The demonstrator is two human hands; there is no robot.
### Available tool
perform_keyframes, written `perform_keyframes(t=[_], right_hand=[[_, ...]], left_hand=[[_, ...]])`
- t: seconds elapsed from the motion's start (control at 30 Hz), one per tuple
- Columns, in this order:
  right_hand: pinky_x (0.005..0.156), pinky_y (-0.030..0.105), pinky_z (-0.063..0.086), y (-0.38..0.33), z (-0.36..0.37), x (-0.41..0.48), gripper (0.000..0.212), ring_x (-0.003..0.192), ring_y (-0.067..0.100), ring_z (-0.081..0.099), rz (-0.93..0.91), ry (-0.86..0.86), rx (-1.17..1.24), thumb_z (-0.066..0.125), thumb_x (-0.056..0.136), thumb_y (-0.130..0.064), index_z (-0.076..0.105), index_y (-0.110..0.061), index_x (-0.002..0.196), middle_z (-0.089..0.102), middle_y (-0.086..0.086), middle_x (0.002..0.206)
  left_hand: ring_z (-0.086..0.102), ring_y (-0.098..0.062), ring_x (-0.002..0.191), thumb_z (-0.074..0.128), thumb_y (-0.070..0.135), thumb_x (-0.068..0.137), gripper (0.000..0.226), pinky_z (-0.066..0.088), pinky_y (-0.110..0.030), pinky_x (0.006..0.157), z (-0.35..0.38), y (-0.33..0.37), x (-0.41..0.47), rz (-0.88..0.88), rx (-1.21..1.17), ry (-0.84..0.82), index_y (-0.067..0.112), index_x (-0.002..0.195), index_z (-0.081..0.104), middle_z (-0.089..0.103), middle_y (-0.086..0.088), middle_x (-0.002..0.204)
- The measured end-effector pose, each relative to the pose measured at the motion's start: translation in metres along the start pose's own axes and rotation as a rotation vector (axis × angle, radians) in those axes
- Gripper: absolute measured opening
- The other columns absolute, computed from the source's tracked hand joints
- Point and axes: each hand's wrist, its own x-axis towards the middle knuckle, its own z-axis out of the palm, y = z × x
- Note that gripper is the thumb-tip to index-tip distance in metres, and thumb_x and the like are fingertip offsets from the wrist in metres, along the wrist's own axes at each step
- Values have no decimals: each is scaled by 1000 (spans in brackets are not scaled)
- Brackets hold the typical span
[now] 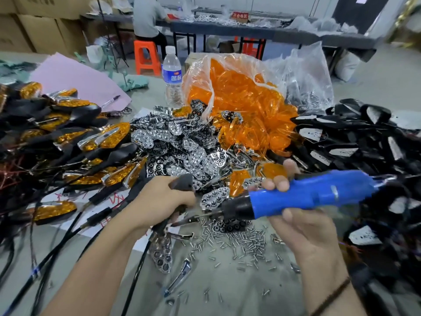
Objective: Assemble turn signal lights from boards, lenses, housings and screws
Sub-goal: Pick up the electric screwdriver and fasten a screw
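left hand (pixel 159 199) grips housing (pixel 182 182), right hand (pixel 305 231) grips screwdriver (pixel 307 192).

An assembly workshop: cardboard cartons (pixel 43 35) stacked far left, a parts-strewn worktable (pixel 227 31) along the back with a worker (pixel 147 19) seated at it, orange lenses (pixel 255 131) spilling from a bag (pixel 205 103).

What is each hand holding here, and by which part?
Left hand grips a black housing around its middle; right hand grips the blue electric screwdriver by its blue body.
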Motion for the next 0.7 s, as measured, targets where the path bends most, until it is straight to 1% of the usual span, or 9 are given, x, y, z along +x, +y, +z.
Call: perform_keyframes(t=[0.1,0.17,0.27,0.3,0.37,0.43,0.5,0.6,0.7], right_hand=[[97,53,57,3,-5,-1,91,95,33,70,199,276,-91,99,53,-5,60,-5,135,67,16,96],[81,51,63,7,-2,-7,76,88,35,74,323,439,-171,85,69,-8,55,-1,138,72,21,95],[67,52,63,8,5,-11,51,82,34,77,430,630,-479,79,68,-20,64,-6,115,76,19,89],[67,51,63,6,6,-8,47,80,33,77,450,654,-619,85,65,-24,66,-9,105,76,16,86],[56,36,59,-1,3,1,37,70,22,75,462,641,-855,94,68,-23,67,-13,92,74,10,80],[52,28,51,-9,-3,12,30,64,15,71,499,640,-1122,92,76,-30,68,-17,88,74,2,77],[56,27,47,-13,-6,20,32,70,13,70,529,649,-1422,88,78,-41,66,-24,93,74,-6,80],[57,18,36,-4,0,24,38,74,-3,55,483,618,-1660,83,80,-45,55,-32,103,64,-19,89],[55,24,35,10,12,27,48,70,-1,51,476,611,-1786,75,76,-59,49,-39,112,58,-23,86]], left_hand=[[50,-18,52,66,57,79,51,38,-30,50,1,4,-9,7,-157,130,8,93,73,62,-7,70],[58,-19,58,54,60,80,49,44,-29,48,-5,10,-18,-18,-340,174,21,94,80,71,-9,79],[71,-27,87,42,55,85,48,50,-40,75,-31,17,-26,30,-374,303,33,105,79,79,-10,98],[70,-21,97,40,54,88,44,48,-39,82,-43,18,-25,114,-237,371,37,109,76,78,-3,106],[61,-3,109,42,53,95,35,41,-28,87,-70,19,-18,297,265,496,52,120,65,72,21,119],[59,-18,124,53,48,101,39,42,-35,93,-91,18,-4,353,595,511,45,140,55,65,11,138],[54,-31,130,66,40,98,51,45,-43,103,-99,9,13,319,772,443,40,146,50,56,-4,144],[48,-30,132,76,35,91,63,39,-44,112,-95,-13,31,254,877,422,28,149,52,54,-7,141],[46,-27,132,78,40,88,63,38,-45,113,-98,-30,40,280,736,521,26,145,55,57,-1,140]])
